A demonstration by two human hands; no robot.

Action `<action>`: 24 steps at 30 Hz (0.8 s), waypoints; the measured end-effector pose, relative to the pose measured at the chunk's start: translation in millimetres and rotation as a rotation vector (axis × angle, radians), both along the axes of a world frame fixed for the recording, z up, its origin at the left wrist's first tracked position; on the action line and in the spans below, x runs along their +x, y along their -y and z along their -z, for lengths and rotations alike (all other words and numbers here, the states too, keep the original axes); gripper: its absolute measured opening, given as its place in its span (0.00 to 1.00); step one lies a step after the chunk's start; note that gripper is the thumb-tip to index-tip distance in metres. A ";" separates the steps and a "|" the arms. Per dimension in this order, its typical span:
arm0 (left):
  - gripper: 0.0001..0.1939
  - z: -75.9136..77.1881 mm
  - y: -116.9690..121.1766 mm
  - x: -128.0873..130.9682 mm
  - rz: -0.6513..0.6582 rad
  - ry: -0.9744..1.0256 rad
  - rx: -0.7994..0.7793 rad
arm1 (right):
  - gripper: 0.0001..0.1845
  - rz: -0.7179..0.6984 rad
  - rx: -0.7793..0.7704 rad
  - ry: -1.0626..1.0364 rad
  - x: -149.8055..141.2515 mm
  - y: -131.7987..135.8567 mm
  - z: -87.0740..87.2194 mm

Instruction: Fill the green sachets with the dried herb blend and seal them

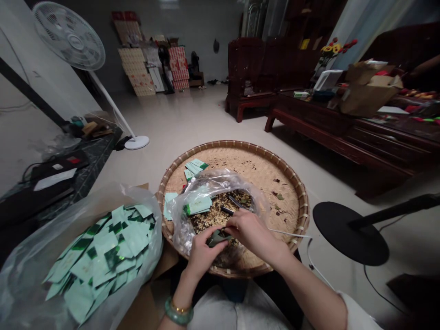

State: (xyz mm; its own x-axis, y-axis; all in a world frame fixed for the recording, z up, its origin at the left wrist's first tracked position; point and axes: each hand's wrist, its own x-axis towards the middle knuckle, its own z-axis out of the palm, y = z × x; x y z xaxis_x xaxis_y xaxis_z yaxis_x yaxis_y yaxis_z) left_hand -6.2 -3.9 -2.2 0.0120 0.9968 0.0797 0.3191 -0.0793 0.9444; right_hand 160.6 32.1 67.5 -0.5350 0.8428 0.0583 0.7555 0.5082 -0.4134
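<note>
My left hand point(203, 252) is closed around a small dark green packet point(218, 237), low over the near side of the clear plastic bag point(180, 231). The fingers of my right hand point(252, 231) are pinched together at the packet's upper edge; what they grip is hidden. Two thin dark rods point(227, 210) show just beyond my right hand, and I cannot tell whether it holds them. Inside the bag lies a loose mix of pale and dark dried bits point(216, 213). A stack of pale green packets point(199, 205) rests on the mix at the left.
The bag sits on a round woven bamboo tray point(288, 183) with scattered dried bits and more packets point(196, 166). To the left, a big plastic bag point(20, 275) holds many green packets. A black round stand base point(350, 233) and white cable point(288, 234) are at right.
</note>
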 end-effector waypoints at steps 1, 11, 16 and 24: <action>0.16 -0.3 0.3 -0.2 -0.001 -0.004 0.002 | 0.05 0.008 0.011 0.020 -0.4 0.1 1.4; 0.14 0.0 0.6 -3.1 0.016 -0.037 0.028 | 0.06 0.009 0.048 -0.288 7.2 -2.9 -3.1; 0.12 0.8 1.7 -4.5 -0.027 -0.009 0.019 | 0.12 0.077 0.017 -0.404 10.7 -9.1 -4.8; 0.11 -1.6 -7.1 -3.8 -0.166 0.207 -0.062 | 0.13 0.104 -0.235 -0.566 -4.4 -1.9 30.4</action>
